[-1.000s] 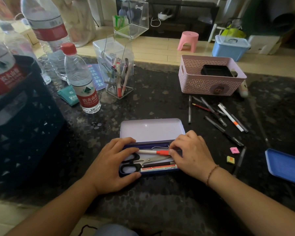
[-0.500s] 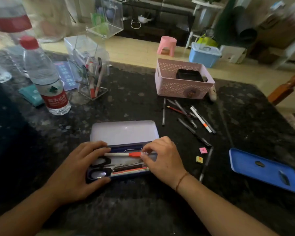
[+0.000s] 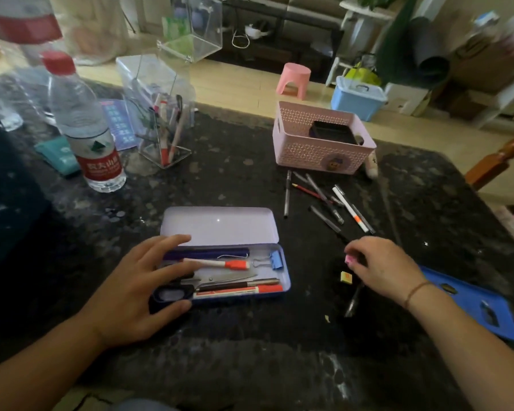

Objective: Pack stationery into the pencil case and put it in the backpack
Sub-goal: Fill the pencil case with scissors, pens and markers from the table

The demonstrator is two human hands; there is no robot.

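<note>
Centrally, open pencil case [image 3: 284, 281] steadied by spread left hand [image 3: 137, 287], right hand [image 3: 382, 269] pinching pink eraser [image 3: 349, 259], yellow eraser [image 3: 346, 277] just beside.

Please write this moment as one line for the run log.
left hand: rests on open pencil case | right hand: pinches pink eraser on table | yellow eraser: unpacked

Daylight washes in from the far side, leaving the pale floor [image 3: 244, 84] bright and the dark table [image 3: 250, 336] dim. A small glare spot sits on the pencil case lid [image 3: 218, 221]. The water bottle [image 3: 83, 126] is smeared with blur. Wide-angle bending curves the edges, and the near corners sink into shadow.
</note>
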